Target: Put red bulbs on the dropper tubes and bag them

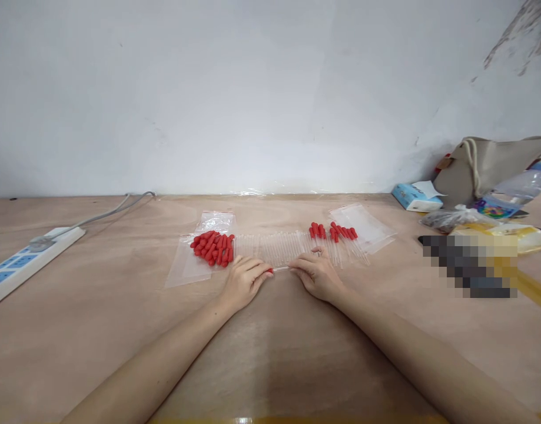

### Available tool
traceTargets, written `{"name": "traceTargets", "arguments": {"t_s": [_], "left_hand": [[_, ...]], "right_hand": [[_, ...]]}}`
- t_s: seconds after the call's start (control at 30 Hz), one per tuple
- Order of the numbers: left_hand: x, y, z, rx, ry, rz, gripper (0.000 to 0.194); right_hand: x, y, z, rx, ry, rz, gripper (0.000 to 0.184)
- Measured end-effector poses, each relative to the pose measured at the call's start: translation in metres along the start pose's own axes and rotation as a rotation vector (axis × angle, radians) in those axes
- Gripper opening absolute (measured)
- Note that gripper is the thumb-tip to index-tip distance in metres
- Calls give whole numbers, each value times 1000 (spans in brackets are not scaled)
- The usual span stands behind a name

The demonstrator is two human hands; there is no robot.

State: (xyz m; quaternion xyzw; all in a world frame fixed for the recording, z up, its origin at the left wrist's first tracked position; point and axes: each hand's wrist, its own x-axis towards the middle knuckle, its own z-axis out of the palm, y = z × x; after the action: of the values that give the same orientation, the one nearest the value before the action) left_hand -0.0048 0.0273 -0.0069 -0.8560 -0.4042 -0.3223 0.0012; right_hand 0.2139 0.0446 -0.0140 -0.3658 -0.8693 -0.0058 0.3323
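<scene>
Pinched in my left hand [246, 281] is a red rubber bulb [271, 271], mostly covered by the fingers. My right hand [317, 274] is closed on the other end of a thin clear dropper tube [281, 269], which runs level between both hands and meets the bulb. Just beyond lies a row of clear tubes [279, 250], side by side. A heap of loose red bulbs [212, 248] rests on plastic bags to the left. Past my right hand are several droppers with red bulbs fitted [343, 231], their tubes pointing toward me.
Flat clear bags [368, 228] lie at the right and another bag [182, 268] at the left. A power strip [29, 262] sits far left with its cable. Tissues [417, 196], a grey bag [495, 171], a plastic bottle [521, 188] and a pixelated dark object [467, 265] occupy the right side.
</scene>
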Motion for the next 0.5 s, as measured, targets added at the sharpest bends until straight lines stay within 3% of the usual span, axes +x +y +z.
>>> {"name": "traceTargets", "arguments": {"t_s": [0.5], "left_hand": [[3, 4, -3, 30, -117, 61, 19]], "right_hand": [[-1, -10, -2, -86, -17, -66, 21]]}}
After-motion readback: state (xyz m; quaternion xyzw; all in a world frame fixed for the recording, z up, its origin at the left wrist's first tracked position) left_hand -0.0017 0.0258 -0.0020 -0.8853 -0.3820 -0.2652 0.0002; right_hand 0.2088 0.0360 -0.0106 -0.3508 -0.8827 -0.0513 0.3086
